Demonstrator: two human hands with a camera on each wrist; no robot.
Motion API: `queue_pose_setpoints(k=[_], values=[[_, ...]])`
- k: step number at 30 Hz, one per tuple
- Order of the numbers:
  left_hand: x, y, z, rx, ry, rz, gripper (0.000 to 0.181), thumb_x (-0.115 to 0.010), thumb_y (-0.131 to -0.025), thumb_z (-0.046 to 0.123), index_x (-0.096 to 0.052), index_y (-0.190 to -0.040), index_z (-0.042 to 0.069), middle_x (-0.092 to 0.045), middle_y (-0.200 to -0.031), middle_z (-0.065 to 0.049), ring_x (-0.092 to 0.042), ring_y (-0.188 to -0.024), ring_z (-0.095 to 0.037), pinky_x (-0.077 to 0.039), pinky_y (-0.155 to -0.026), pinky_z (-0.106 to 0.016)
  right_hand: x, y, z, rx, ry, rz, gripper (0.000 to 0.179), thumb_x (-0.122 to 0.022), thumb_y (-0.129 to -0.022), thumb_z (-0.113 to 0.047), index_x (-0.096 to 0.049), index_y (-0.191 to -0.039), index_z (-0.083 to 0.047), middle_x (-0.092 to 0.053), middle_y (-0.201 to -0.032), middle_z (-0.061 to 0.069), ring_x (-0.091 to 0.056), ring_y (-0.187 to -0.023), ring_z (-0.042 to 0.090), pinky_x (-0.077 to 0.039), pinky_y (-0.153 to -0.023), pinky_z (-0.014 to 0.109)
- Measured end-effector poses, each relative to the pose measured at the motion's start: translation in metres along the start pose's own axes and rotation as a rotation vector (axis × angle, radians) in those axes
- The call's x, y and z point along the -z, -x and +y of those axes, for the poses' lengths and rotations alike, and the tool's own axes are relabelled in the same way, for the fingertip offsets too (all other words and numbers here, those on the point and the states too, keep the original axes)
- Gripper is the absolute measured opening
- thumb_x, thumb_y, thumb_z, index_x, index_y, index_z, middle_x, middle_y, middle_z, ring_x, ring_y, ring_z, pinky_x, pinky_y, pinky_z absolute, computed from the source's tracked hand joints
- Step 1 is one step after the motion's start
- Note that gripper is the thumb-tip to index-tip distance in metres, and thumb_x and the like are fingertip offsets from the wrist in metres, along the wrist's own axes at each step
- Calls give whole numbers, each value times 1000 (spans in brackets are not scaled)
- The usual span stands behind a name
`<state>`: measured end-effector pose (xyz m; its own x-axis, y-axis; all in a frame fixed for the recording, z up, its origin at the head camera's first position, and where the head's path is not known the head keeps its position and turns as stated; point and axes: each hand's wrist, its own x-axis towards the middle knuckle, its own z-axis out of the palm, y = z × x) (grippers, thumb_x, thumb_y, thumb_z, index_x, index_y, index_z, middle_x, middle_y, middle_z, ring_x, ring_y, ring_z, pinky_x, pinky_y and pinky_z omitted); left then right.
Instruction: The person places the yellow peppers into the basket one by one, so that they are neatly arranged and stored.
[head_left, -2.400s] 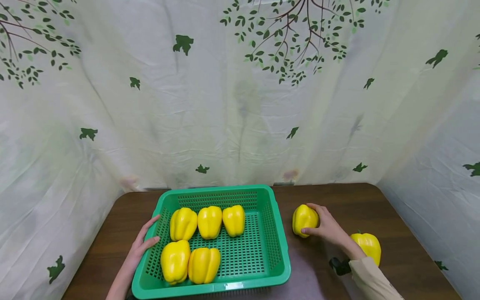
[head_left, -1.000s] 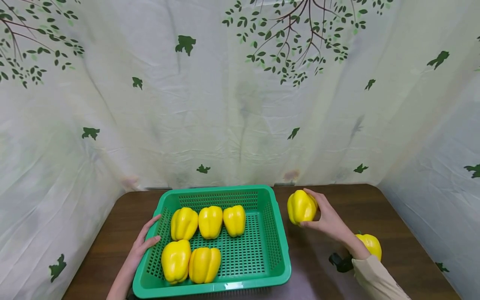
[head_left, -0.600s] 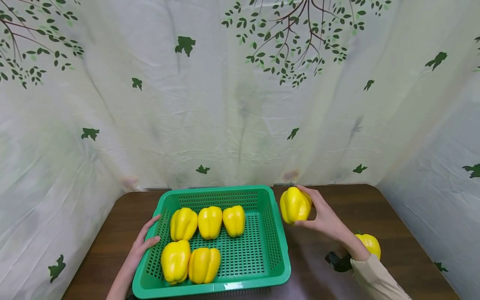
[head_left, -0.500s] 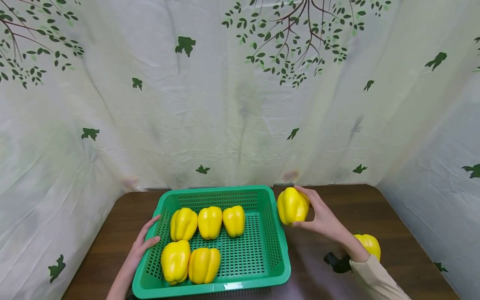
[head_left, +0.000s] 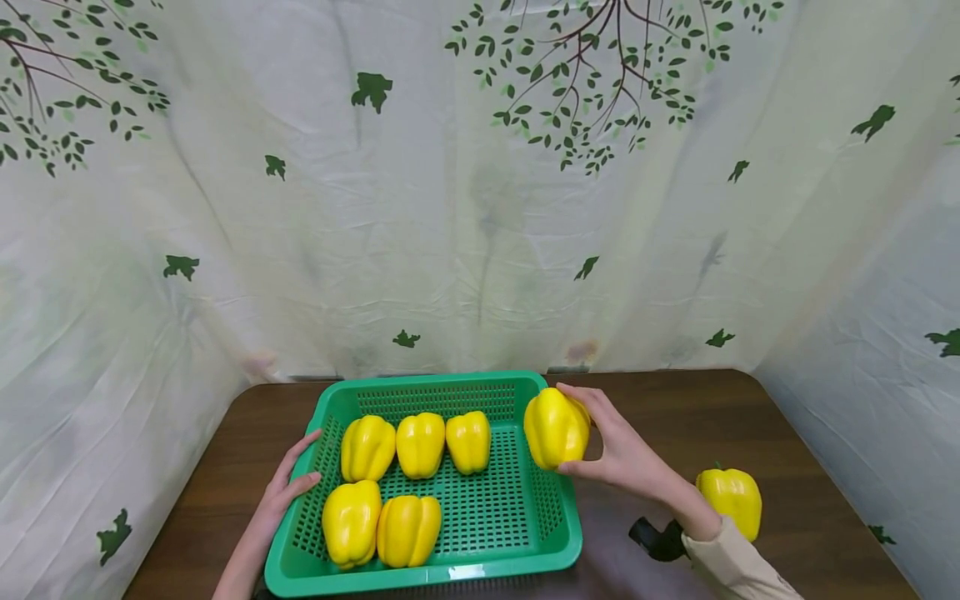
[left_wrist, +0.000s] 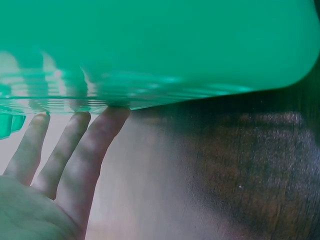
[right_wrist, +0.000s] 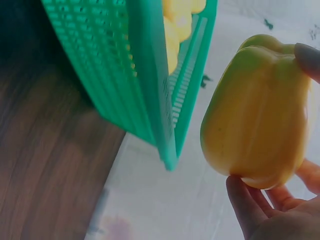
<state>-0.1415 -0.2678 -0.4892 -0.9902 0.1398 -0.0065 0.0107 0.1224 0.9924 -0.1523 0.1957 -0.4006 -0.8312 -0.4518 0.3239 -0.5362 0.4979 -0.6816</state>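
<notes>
In the head view my right hand (head_left: pixel 626 454) holds a yellow bell pepper (head_left: pixel 557 428) between thumb and fingers, raised over the right rim of the green basket (head_left: pixel 450 575). The right wrist view shows that bell pepper (right_wrist: pixel 257 112) gripped at both ends, beside the basket wall (right_wrist: pixel 95 65). My left hand (head_left: pixel 283 483) rests at the basket's left side. Its straight fingers (left_wrist: pixel 75 160) touch the outer wall in the left wrist view. Several yellow bell peppers lie inside, three along the back, among them a middle pepper (head_left: pixel 420 445), and two in front, including a left one (head_left: pixel 351 523).
One more yellow bell pepper (head_left: pixel 731 500) stands on the brown wooden table (head_left: pixel 795 467) to the right, near my sleeve. A dark strap piece (head_left: pixel 656 539) sits at my right wrist. Behind the table hangs a pale curtain (head_left: pixel 480 233) with leaf prints.
My right hand has lifted the bell pepper off the table and carried it left, over the basket's right rim. My left hand and the basket have stayed in place.
</notes>
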Motion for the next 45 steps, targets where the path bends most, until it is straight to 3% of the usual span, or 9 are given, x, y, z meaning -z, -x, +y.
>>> queue_pose_setpoints(k=[11, 15, 22, 45], values=[[1, -2, 0, 6, -8, -2, 49, -38, -103, 15, -22, -150, 16, -10, -150, -21, -47, -106, 2, -48, -81, -24, -25, 3, -12, -27, -42, -121, 86, -79, -78, -33, -32, -148, -16, -38, -136, 4, -46, -112, 20, -46, -89, 44], [1, -2, 0, 3, -9, 1, 49, -37, -103, 15, -23, -149, 17, -11, -150, -20, -47, -106, 2, -49, -81, -25, -37, 4, -16, -58, -52, -161, 86, -80, -76, -30, -33, -147, -21, -37, -135, -2, -45, -112, 17, -46, -89, 41], [1, -2, 1, 6, -10, -2, 49, -37, -103, 16, -22, -150, 17, -10, -149, -19, -48, -105, 2, -49, -81, -25, -57, 7, -21, -68, -59, -218, 85, -80, -76, -26, -34, -147, -17, -34, -139, -3, -43, -117, 17, -44, -94, 39], [-1, -2, -1, -16, 16, 14, 48, -38, -102, 12, -26, -148, 18, -18, -142, -7, -51, -104, 0, -51, -79, -27, -95, 3, -32, -40, -49, -283, 84, -79, -77, -22, -33, -147, -16, -35, -139, 3, -41, -119, 19, -44, -94, 33]])
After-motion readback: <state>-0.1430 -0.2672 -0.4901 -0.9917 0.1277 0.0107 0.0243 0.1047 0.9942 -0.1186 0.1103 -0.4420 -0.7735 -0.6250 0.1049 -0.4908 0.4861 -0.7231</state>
